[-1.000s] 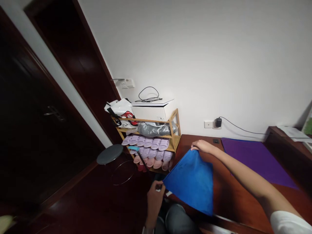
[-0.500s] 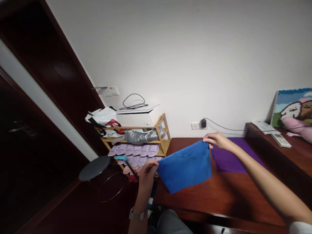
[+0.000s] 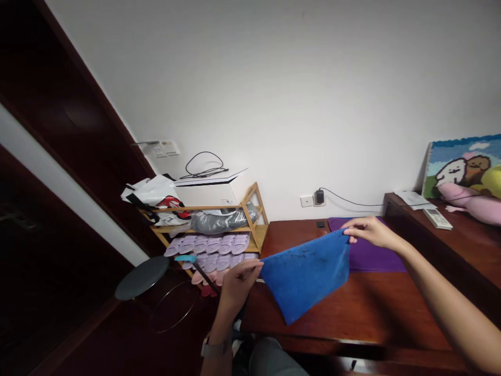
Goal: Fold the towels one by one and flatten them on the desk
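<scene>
A blue cloth (image 3: 307, 274) with dark smudges near its upper edge hangs stretched above the desk, its lower part drooping to a corner. My left hand (image 3: 239, 282) pinches its upper left corner. At the upper right corner, my right hand (image 3: 366, 232) grips it between thumb and fingers. Behind my right hand a purple cloth (image 3: 371, 258) lies flat on the reddish-brown desk (image 3: 376, 303), partly covered from view by the hand and the blue cloth.
Left of the desk stands a wooden rack (image 3: 260, 243) with lilac slippers (image 3: 213, 244) and a white box (image 3: 211, 193). A round stool (image 3: 143, 279) is near the door. On the right ledge are a remote control (image 3: 437, 219) and a pink plush toy (image 3: 473, 202). A charger (image 3: 320, 197) is plugged into the wall.
Both hands and the blue cloth have shifted right in view, and the cloth's lower left corner hangs lower. The background has slid slightly left as the head turned. Both grips stay as they were.
</scene>
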The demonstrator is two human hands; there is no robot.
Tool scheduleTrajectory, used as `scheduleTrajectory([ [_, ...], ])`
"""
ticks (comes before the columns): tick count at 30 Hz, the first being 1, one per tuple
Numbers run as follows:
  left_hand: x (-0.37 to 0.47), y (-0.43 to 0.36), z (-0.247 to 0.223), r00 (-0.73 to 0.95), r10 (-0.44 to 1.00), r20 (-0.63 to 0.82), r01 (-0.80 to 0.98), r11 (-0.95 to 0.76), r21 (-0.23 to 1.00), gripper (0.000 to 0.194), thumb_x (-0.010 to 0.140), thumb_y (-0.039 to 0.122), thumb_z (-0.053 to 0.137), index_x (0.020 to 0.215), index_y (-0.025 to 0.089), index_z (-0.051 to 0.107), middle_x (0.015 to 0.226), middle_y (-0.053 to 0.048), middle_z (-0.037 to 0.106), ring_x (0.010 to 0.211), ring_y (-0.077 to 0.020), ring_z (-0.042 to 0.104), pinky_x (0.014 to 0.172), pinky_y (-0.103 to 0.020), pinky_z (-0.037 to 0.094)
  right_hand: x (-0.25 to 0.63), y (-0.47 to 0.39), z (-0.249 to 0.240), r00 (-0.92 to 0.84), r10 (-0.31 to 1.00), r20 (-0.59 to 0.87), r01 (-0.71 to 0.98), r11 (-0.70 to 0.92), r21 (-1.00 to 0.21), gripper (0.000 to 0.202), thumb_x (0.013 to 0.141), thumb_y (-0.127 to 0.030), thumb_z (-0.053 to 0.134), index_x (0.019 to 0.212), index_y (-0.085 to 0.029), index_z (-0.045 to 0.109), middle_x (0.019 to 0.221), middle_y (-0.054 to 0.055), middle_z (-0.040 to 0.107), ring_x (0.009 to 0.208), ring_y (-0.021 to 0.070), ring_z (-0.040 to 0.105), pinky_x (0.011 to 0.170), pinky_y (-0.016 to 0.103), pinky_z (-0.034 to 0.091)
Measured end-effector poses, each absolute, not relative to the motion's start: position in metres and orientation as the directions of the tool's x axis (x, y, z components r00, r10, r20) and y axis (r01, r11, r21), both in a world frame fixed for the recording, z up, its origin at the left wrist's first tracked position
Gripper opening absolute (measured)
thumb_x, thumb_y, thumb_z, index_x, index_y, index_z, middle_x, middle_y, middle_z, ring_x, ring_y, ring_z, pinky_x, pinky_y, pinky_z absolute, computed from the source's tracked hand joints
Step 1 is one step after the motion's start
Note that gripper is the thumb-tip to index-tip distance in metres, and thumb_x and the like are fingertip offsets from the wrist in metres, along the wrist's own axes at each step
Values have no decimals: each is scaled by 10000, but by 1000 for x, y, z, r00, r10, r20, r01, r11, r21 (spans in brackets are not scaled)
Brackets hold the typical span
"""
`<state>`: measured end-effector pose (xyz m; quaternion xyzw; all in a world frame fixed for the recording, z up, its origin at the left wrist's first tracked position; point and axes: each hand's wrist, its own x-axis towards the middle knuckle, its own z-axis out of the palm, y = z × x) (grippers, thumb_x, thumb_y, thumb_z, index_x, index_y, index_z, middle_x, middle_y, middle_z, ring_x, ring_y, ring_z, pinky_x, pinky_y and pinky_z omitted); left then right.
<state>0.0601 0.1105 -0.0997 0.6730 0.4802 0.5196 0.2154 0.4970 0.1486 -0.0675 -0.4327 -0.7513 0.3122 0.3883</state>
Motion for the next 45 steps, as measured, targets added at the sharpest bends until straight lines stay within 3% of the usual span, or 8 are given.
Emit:
scheduleTrajectory([
  [10,100,85,-81,159,870,468,364,-492,791,94,802,358,789,792,277,836,867,-42,826,836,-242,776,795,-350,647,532,123,-60,-115,895,431,480,430,-765,534,913,-686,650,1107,-205,775,638,17,720,582,194,683,630,330,579],
  [17,131,74,-85,285,882,374,161,-429,889,137,824,373,798,809,239,822,924,-77,800,828,-232,765,730,-322,645,531,131,-55,79,786,613,622,442,-646,464,980,-632,581,1149,-232,744,807,47,773,730,219,741,791,362,602],
  [22,112,92,-138,167,952,255,153,-281,948,202,806,409,757,825,208,750,818,-44,762,790,-212,741,729,-296,605,475,211,-90,-40,829,557,605,464,-647,369,1024,-500,539,1183,-220,721,1040,78,792,777,208,752,833,371,613],
  [26,68,122,-225,10,987,160,222,-158,962,211,778,430,690,797,221,669,724,-2,705,684,-196,698,674,-302,574,382,287,-155,-189,885,426,642,440,-628,284,1019,-289,514,1180,-197,730,1225,131,760,1087,253,727,1046,419,538],
  [30,30,138,-305,-164,986,37,514,54,856,68,784,292,628,779,234,663,763,-11,746,790,-210,733,771,-310,561,305,306,-232,-258,916,309,653,401,-643,306,945,-161,551,1189,-166,736,1277,146,743,1223,257,681,1103,392,502],
  [35,13,133,-346,-229,973,2,594,138,793,132,808,164,585,799,231,698,860,-35,782,915,-217,746,885,-322,532,317,252,-316,-188,960,208,721,279,-634,395,987,-205,447,1280,-174,709,1358,153,702,1295,275,641,1144,441,478],
  [40,9,125,-357,-200,979,48,724,115,680,149,869,203,542,821,248,676,884,-36,785,928,-236,744,862,-316,520,381,193,-389,50,988,147,863,31,-504,558,1039,-380,365,1488,-122,572,1569,206,528,1505,363,427,1257,572,306],
  [45,2,99,-369,-160,985,68,911,121,393,219,938,298,467,860,262,668,864,-41,767,914,-267,729,823,-347,478,399,179,-423,31,997,71,930,-2,-367,666,1056,-457,304,1623,-118,389,1690,143,344,1594,312,249,1297,550,209],
])
